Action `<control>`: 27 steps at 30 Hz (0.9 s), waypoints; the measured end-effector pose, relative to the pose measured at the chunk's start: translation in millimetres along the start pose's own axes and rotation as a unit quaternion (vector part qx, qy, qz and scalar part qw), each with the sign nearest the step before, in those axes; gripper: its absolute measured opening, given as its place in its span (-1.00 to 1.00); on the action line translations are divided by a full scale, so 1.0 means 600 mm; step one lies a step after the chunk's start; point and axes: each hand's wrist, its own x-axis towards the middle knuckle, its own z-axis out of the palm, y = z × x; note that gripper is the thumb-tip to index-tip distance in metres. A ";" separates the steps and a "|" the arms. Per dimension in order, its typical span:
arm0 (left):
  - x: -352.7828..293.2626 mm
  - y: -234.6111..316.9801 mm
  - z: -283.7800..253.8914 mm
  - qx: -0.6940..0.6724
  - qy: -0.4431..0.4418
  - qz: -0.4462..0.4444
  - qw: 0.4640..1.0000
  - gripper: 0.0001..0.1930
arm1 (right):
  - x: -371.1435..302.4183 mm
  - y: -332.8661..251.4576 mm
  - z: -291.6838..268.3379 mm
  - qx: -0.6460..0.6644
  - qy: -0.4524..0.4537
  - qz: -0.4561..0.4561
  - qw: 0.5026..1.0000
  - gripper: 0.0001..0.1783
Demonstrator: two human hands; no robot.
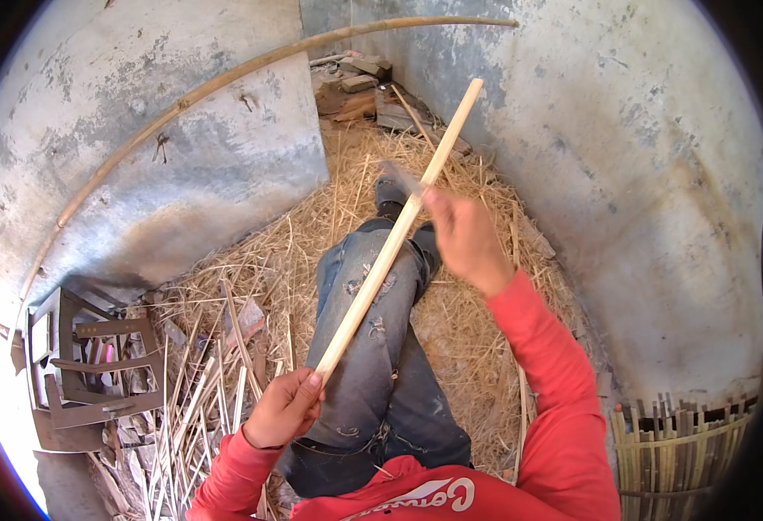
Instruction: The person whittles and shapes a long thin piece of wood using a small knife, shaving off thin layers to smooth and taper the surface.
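Note:
A long pale bamboo strip point(399, 230) slants across my outstretched legs, its far end up toward the wall corner. My left hand point(283, 408) is closed around its near end, thumb on top. Farther along the strip, my right hand point(465, 239) is closed on a knife. The knife blade point(406, 179), smeared by motion, crosses the strip and points to the left. Its handle is hidden inside my fingers. Under the strip lie my legs in worn, torn jeans point(360, 286).
Shavings point(459, 365) cover the floor. Split strips point(194, 408) lie at left beside a dark wooden frame point(108, 365). A bent pole point(181, 102) arches along the left wall. Bricks point(364, 74) are piled in the far corner. A slatted bamboo basket point(681, 456) stands at lower right.

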 end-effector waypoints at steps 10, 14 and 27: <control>-0.004 -0.003 0.000 -0.023 -0.008 -0.015 1.000 -0.62 | -0.015 -0.011 0.006 -0.063 -0.054 -0.038 0.996 -0.47; 0.003 -0.003 0.009 -0.021 -0.009 -0.005 1.000 -0.62 | 0.005 0.001 0.004 -0.048 0.023 -0.059 0.997 -0.47; 0.012 -0.009 0.007 -0.034 -0.022 0.006 0.999 -0.62 | -0.015 -0.011 0.004 -0.064 -0.039 -0.012 0.997 -0.61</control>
